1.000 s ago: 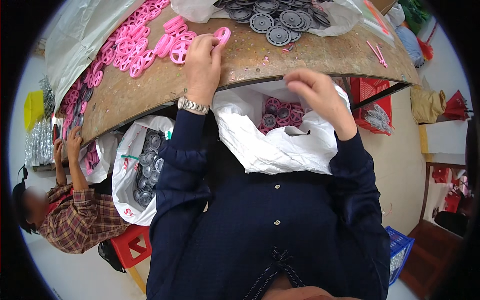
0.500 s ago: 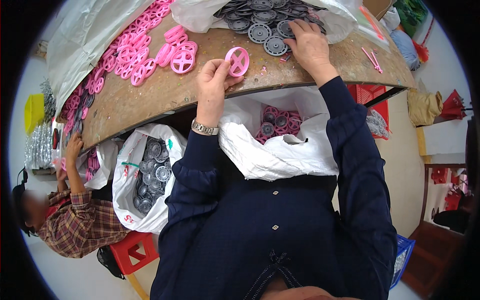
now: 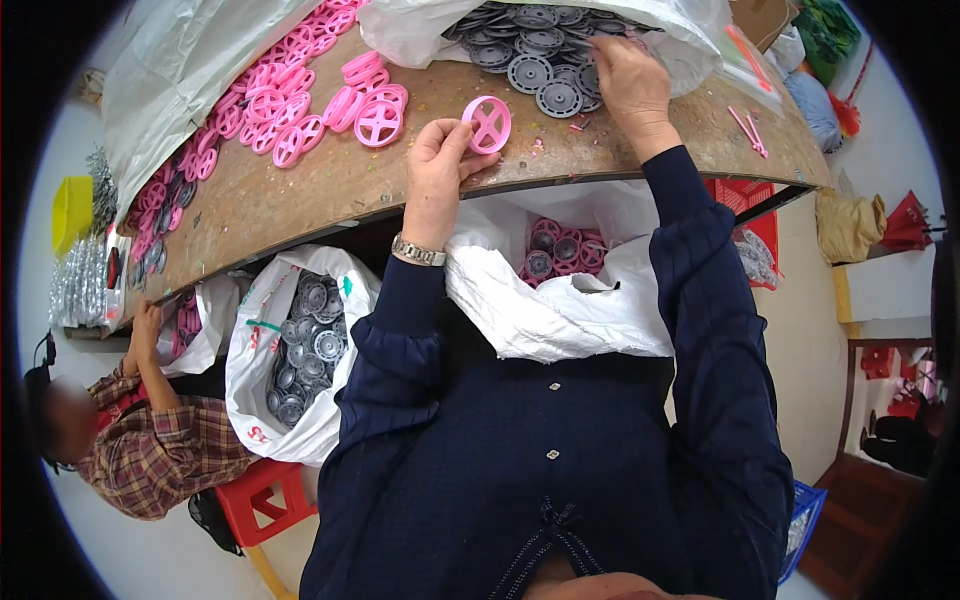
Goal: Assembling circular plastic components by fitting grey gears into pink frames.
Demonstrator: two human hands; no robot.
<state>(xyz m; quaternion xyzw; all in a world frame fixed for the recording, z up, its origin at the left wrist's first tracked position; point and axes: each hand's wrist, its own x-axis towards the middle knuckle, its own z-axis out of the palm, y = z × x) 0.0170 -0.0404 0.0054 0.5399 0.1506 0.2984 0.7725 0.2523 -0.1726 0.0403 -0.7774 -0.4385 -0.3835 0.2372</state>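
Observation:
My left hand pinches a pink wheel ring with a cross of spokes, held up just over the table's front edge. Its fingers are closed on the ring's lower left rim. At the pile of grey wheel discs, my right hand has its fingers bent together. A grey disc, seen nearly edge-on, appears to be between the fingertips; the hand partly hides it. More pink wheel rings lie in a small group to the left of my left hand.
Pink rings spread across the table's left. Below the edge, a white sack holds pink wheels with grey centres; another sack holds grey parts. Two pink sticks lie at right. A co-worker sits at far left.
My right hand has drawn slightly up and off the grey discs it was touching. My left hand still holds the pink ring. The co-worker's hands have moved lower.

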